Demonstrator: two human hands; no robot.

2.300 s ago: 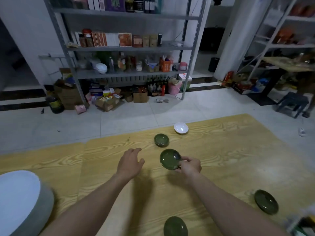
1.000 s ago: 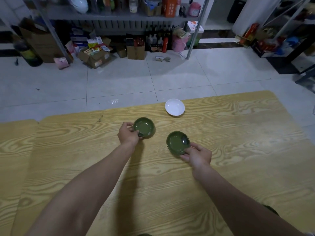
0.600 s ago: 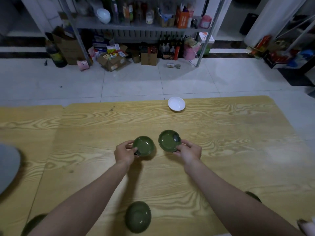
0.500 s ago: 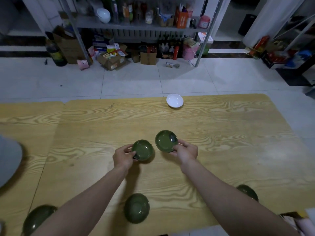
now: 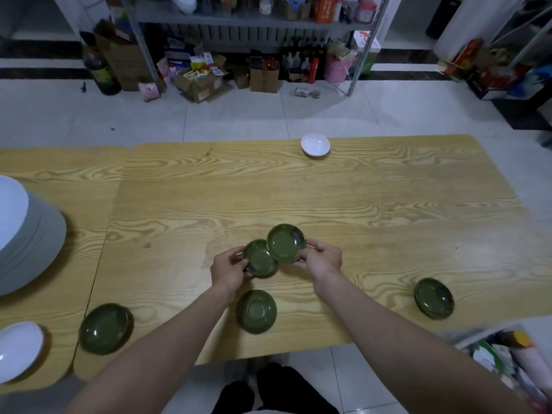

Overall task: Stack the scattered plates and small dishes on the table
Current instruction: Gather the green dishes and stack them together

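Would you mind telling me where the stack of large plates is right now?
In the head view, the stack of large plates stands at the far left, on the left-hand table, beyond the white bowl and a green dish.

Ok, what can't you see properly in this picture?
Head view only:
- White plate stack: cut by the left edge, so no count.
- Near white dish: cut by the left edge.
- Lower green dish: part of its rim hidden by the higher green dish; touching or not, unclear.
- Shelf labels: too blurred to read.

Grey metal shelving [image 5: 227, 21] on pale floor tiles [image 5: 239, 115] — open cardboard box [image 5: 200, 85], dark bottles [image 5: 298, 62] beneath
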